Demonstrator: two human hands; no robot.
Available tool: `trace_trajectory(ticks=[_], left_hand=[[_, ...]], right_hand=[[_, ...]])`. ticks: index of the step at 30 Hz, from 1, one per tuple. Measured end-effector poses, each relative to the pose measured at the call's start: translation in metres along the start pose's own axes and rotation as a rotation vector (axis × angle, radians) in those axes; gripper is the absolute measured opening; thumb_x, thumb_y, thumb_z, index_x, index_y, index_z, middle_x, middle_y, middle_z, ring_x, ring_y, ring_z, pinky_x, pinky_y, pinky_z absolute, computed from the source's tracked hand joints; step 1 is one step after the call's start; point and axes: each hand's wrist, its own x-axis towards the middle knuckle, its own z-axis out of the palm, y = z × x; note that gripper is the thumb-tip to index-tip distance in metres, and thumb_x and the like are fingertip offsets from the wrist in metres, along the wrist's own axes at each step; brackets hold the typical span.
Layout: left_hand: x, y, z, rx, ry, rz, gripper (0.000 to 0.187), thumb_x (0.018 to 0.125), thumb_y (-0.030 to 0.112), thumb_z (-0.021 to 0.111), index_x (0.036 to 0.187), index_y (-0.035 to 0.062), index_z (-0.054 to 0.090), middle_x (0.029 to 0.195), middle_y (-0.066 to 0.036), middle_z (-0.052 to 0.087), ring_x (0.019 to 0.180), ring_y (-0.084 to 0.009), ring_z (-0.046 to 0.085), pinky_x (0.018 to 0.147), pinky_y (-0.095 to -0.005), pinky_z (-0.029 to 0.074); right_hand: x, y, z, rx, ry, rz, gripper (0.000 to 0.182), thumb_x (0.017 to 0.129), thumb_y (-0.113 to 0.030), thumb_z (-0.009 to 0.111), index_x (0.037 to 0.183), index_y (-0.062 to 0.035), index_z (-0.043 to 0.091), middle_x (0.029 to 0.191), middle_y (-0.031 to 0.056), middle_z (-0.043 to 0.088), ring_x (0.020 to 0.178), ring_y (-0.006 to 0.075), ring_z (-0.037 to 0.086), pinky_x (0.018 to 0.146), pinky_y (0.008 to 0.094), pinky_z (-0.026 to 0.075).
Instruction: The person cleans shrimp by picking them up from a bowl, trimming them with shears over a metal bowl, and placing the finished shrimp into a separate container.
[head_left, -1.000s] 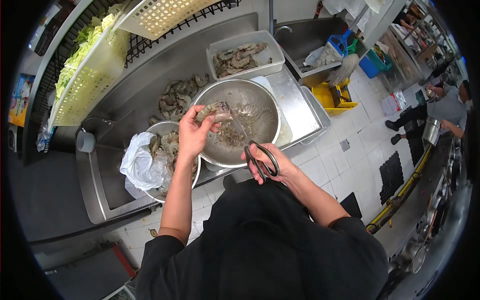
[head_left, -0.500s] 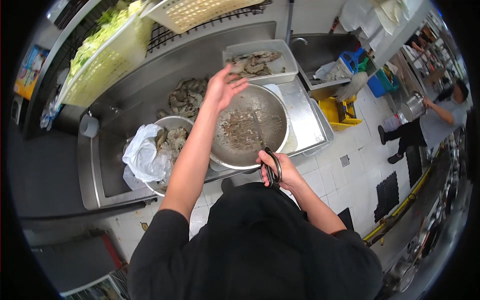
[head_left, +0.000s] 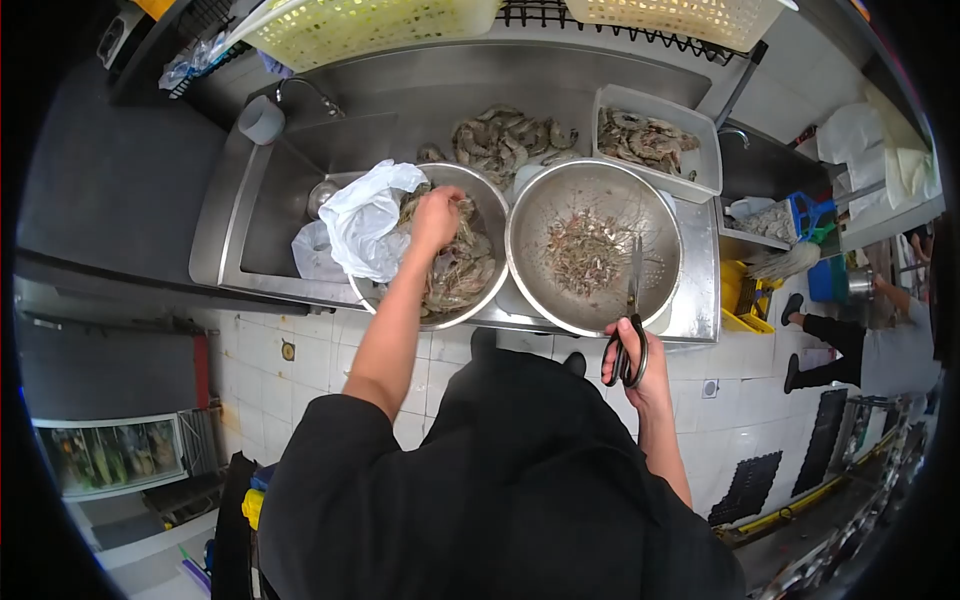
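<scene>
My left hand (head_left: pixel 438 220) reaches into the left metal bowl (head_left: pixel 492 285), fingers curled down onto a shrimp at the top of the raw grey shrimp (head_left: pixel 455 275). A crumpled white plastic bag (head_left: pixel 370 225) hangs over that bowl's left side. Black-handled scissors (head_left: pixel 633 285) are gripped in my right hand (head_left: pixel 648 372), their blades pointing up over the right metal bowl (head_left: pixel 530 270). Inside that bowl lie thin reddish-brown shrimp trimmings (head_left: pixel 585 255). The tips of my left fingers are partly hidden among the shrimp.
Behind the bowls, more shrimp (head_left: pixel 505 138) lie on the steel counter. A clear plastic tub (head_left: pixel 705 130) of shrimp stands at the back right. Baskets (head_left: pixel 370 30) sit on the rack above. A sink (head_left: pixel 285 205) is at left; another person (head_left: pixel 890 340) stands far right.
My left hand has come down from over the right bowl into the shrimp in the left bowl. The view has turned; the scissors stay in my right hand.
</scene>
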Motion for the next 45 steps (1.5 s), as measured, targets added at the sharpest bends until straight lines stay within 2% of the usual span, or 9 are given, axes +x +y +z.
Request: trace_trajectory(ticks=[5, 9, 11, 14, 16, 20, 33, 42, 45], left_hand=[[-0.001, -0.014, -0.014, 0.419, -0.507, 0.018, 0.046, 0.085, 0.006, 0.066, 0.131, 0.0107, 0.070, 0.148, -0.017, 0.056, 0.136, -0.0362, 0.049, 0.117, -0.0445, 0.040], [0.000, -0.018, -0.032, 0.323, -0.403, 0.070, 0.041, 0.087, 0.006, 0.068, 0.127, 0.0084, 0.071, 0.124, -0.016, 0.071, 0.117, -0.0377, 0.062, 0.102, -0.0469, 0.050], [0.003, 0.000, -0.051, 0.196, -0.334, 0.029, 0.037, 0.087, 0.008, 0.070, 0.124, 0.0068, 0.072, 0.115, -0.017, 0.074, 0.107, -0.0391, 0.068, 0.097, -0.0457, 0.053], [-0.002, 0.051, -0.078, -0.030, -0.169, -0.069, 0.031, 0.090, 0.009, 0.073, 0.120, 0.0016, 0.072, 0.098, -0.013, 0.078, 0.086, -0.0303, 0.074, 0.083, -0.0383, 0.057], [-0.002, 0.082, -0.075, -0.556, -0.197, -0.111, 0.032, 0.093, 0.011, 0.076, 0.121, -0.0018, 0.070, 0.094, -0.008, 0.076, 0.078, -0.0137, 0.067, 0.074, -0.0288, 0.055], [-0.017, 0.151, -0.059, -0.643, -0.190, 0.011, 0.028, 0.095, 0.011, 0.074, 0.120, -0.0037, 0.070, 0.096, -0.005, 0.075, 0.083, -0.0093, 0.067, 0.076, -0.0263, 0.055], [-0.027, 0.194, -0.031, -0.429, -0.354, 0.154, 0.030, 0.094, 0.012, 0.073, 0.120, -0.0029, 0.072, 0.087, -0.007, 0.075, 0.077, -0.0101, 0.065, 0.073, -0.0284, 0.053], [-0.025, 0.189, -0.013, -0.472, -0.387, 0.147, 0.031, 0.093, 0.014, 0.073, 0.119, -0.0028, 0.073, 0.084, -0.011, 0.074, 0.072, -0.0127, 0.064, 0.069, -0.0304, 0.052], [-0.021, 0.189, -0.015, -0.449, -0.415, 0.140, 0.031, 0.093, 0.014, 0.073, 0.118, -0.0024, 0.073, 0.084, -0.011, 0.074, 0.071, -0.0137, 0.064, 0.070, -0.0310, 0.052]], right_hand=[[0.007, -0.014, 0.024, -0.087, -0.053, 0.027, 0.041, 0.102, -0.038, 0.069, 0.107, 0.0026, 0.063, 0.066, 0.0062, 0.061, 0.050, 0.0162, 0.062, 0.044, 0.0310, 0.054], [0.005, -0.017, 0.035, -0.089, -0.187, -0.022, 0.039, 0.103, -0.036, 0.068, 0.112, 0.0022, 0.063, 0.071, 0.0076, 0.062, 0.057, 0.0164, 0.064, 0.049, 0.0306, 0.055], [0.002, -0.017, 0.035, -0.113, -0.334, -0.044, 0.047, 0.106, -0.039, 0.061, 0.124, 0.0045, 0.057, 0.077, 0.0079, 0.063, 0.067, 0.0195, 0.068, 0.064, 0.0318, 0.057], [0.003, -0.010, 0.035, -0.054, -0.538, 0.025, 0.056, 0.106, -0.046, 0.059, 0.133, 0.0030, 0.053, 0.090, 0.0108, 0.065, 0.083, 0.0210, 0.069, 0.073, 0.0320, 0.057], [0.006, -0.006, 0.040, -0.028, -0.610, 0.079, 0.062, 0.105, -0.052, 0.058, 0.134, 0.0027, 0.053, 0.091, 0.0110, 0.065, 0.085, 0.0208, 0.068, 0.075, 0.0328, 0.058], [0.014, -0.011, 0.050, 0.053, -0.696, 0.161, 0.069, 0.105, -0.059, 0.051, 0.137, 0.0021, 0.051, 0.094, 0.0120, 0.066, 0.090, 0.0248, 0.069, 0.081, 0.0417, 0.059], [0.023, -0.019, 0.022, 0.267, -0.517, 0.069, 0.081, 0.103, -0.073, 0.034, 0.120, 0.0016, 0.062, 0.076, 0.0085, 0.064, 0.068, 0.0227, 0.068, 0.063, 0.0355, 0.060], [0.023, -0.015, 0.018, 0.273, -0.450, 0.068, 0.080, 0.101, -0.072, 0.044, 0.117, 0.0048, 0.061, 0.074, 0.0092, 0.063, 0.065, 0.0217, 0.067, 0.056, 0.0366, 0.060], [0.024, -0.015, 0.010, 0.178, -0.396, 0.015, 0.070, 0.095, -0.067, 0.062, 0.108, 0.0019, 0.062, 0.068, 0.0067, 0.062, 0.054, 0.0184, 0.064, 0.048, 0.0336, 0.056]])
